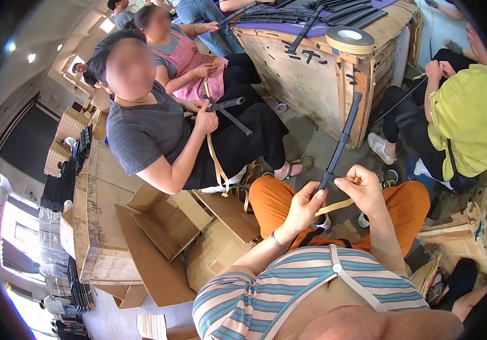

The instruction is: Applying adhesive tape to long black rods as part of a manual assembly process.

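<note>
My left hand (306, 205) is closed around the lower end of a long dark grey rod (342, 139), which slants up and away from me with a thicker sleeve partway along. A narrow tan strip (334, 207), like tape or ribbon, runs from beneath my left hand to my right hand (362, 188). The fingers of my right hand are pinched together on the strip, its thumb close to the rod's lower end. Both hands are above my lap, between my orange-trousered knees. My fingers hide the rod's very end.
Ahead stands a wooden crate (289, 73) with a tape roll (350, 41) and several dark rods (311, 18) on top. Open cardboard boxes (198, 249) lie at my left. A seated person in grey (147, 127) handles dark parts and tan strip; another in yellow-green (467, 122) sits right.
</note>
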The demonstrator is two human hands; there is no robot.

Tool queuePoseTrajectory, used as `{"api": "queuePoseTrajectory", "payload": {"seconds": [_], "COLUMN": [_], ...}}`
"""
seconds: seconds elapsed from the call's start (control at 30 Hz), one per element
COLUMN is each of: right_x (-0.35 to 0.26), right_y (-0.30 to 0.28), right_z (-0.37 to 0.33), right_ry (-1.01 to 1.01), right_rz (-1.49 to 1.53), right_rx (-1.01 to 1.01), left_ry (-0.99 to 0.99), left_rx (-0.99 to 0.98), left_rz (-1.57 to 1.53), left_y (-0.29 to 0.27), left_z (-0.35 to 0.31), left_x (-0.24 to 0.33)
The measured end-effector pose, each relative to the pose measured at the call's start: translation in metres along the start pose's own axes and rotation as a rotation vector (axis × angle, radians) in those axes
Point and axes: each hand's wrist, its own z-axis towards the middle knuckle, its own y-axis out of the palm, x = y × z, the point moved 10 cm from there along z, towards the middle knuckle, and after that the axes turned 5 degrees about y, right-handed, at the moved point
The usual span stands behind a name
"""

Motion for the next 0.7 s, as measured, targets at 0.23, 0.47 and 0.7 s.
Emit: {"api": "queuePoseTrajectory", "payload": {"seconds": [0.23, 0.47, 0.7], "right_x": [0.001, -0.017, -0.026], "right_y": [0.003, -0.005, -0.003], "right_z": [0.000, 0.000, 0.007], "right_ry": [-0.028, -0.023, -0.026], "right_rz": [0.176, 0.154, 0.187], "right_rx": [0.011, 0.104, 0.116], "left_ry": [-0.025, -0.101, -0.151], "left_rx": [-0.029, 0.007, -0.153], "left_rz": [-0.084, -0.054, -0.379], "left_y": [0.001, 0.003, 0.020], "left_z": [-0.001, 0.008, 0.012], "left_x": [-0.003, 0.005, 0.025]}}
